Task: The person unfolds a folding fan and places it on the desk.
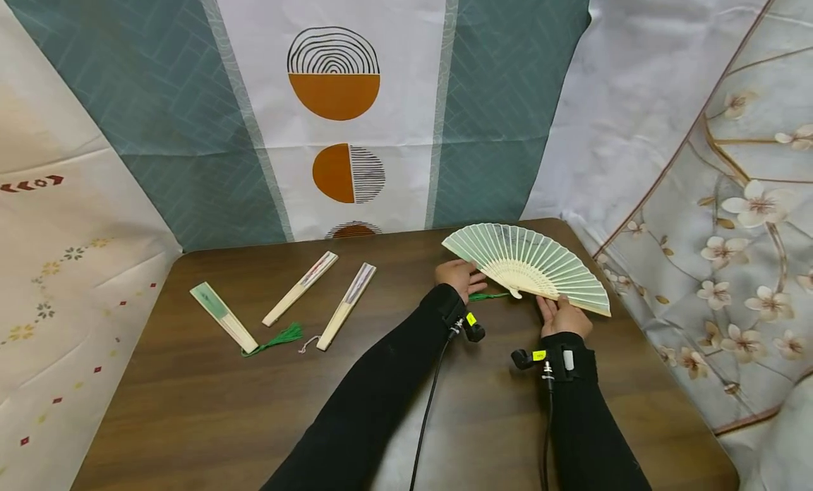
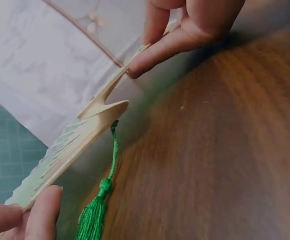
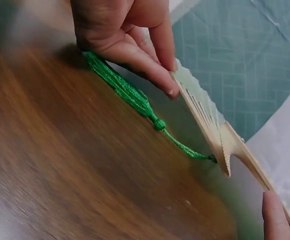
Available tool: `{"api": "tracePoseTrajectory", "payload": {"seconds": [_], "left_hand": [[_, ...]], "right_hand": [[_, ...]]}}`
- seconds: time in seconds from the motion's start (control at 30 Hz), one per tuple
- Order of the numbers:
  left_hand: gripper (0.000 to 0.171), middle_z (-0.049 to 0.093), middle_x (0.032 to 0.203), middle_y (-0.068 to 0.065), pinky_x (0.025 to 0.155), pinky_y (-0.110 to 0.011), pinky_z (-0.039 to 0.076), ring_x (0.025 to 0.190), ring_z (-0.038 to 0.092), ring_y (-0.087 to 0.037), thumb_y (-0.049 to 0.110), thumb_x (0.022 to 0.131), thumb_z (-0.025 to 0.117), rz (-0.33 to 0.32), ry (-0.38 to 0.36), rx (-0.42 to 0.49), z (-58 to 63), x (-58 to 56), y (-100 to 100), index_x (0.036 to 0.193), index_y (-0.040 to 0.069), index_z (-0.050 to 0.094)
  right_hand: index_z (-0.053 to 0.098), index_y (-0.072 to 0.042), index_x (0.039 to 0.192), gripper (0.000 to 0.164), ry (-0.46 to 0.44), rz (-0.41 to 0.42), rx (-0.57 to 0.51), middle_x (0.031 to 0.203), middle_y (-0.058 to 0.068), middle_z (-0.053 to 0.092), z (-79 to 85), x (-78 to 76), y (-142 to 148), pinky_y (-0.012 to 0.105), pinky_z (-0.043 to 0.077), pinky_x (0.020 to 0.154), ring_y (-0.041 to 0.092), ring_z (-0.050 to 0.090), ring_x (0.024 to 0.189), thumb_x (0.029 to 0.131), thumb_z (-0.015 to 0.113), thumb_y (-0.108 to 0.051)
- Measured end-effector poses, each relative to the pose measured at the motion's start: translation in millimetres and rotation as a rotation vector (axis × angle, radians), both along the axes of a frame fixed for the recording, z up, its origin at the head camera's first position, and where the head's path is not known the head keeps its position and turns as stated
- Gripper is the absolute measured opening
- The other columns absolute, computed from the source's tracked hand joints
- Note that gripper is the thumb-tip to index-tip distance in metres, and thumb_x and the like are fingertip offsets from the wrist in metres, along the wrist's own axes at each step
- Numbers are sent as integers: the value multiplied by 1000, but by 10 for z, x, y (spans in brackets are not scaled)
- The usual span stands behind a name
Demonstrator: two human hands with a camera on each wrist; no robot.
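Note:
Spread wide, a pale green folding fan (image 1: pixel 527 262) with light wooden ribs is held above the right back part of the table. My left hand (image 1: pixel 456 276) pinches its left outer rib between thumb and fingers. At the other outer rib, my right hand (image 1: pixel 564 317) pinches the fan near its lower right edge. A green tassel (image 2: pixel 105 187) hangs on a cord from the pivot end, and in the right wrist view the tassel (image 3: pixel 122 90) trails toward the left hand. Both wrist views show the ribs fanned out from the pivot, seen nearly edge-on.
Three folded fans lie on the brown wooden table (image 1: pixel 190 406): one with a green section (image 1: pixel 222 314) and green tassel (image 1: pixel 282 337), a middle one (image 1: pixel 301 288), and one with a pale cord (image 1: pixel 346 307). Patterned cloths (image 1: pixel 495 124) hang behind and beside the table.

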State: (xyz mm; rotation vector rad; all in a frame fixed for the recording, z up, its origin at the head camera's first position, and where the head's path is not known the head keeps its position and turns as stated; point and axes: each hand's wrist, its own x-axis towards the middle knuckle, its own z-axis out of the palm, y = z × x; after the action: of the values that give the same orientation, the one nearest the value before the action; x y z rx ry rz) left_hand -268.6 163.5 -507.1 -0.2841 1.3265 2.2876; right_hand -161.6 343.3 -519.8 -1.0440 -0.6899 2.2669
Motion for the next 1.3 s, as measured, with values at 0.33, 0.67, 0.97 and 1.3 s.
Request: {"api": "tracePoseTrajectory", "payload": {"seconds": [0.33,0.67,0.97,1.3], "left_hand": [[65,59,158,-41,118,-53,63,143,68,-52,-16,111,56,21,-121,-96,-115,-331,240,172,-8,34],[50,63,154,-41,115,-55,65,138,72,-52,-12,112,59,24,-120,-141,-222,-417,358,161,-14,49],[29,69,145,-41,111,-51,67,132,75,-52,-1,114,63,50,-100,-136,-143,-317,281,139,-17,65],[41,71,147,-36,105,-52,71,130,77,-51,-2,111,66,46,-40,-190,-310,-366,223,150,-12,62]], "right_hand": [[18,-17,182,68,-69,71,-66,186,8,32,53,-122,148,29,60,114,22,45,168,120,45,-7],[17,-18,182,63,-51,111,-49,188,9,28,48,-45,173,35,52,124,27,43,170,123,35,-13],[21,-26,183,61,-90,148,8,189,9,28,65,74,202,40,55,123,27,47,168,122,23,-20],[21,-27,182,64,-119,96,-5,185,8,38,64,167,187,37,66,110,26,54,162,120,27,-18]]}}
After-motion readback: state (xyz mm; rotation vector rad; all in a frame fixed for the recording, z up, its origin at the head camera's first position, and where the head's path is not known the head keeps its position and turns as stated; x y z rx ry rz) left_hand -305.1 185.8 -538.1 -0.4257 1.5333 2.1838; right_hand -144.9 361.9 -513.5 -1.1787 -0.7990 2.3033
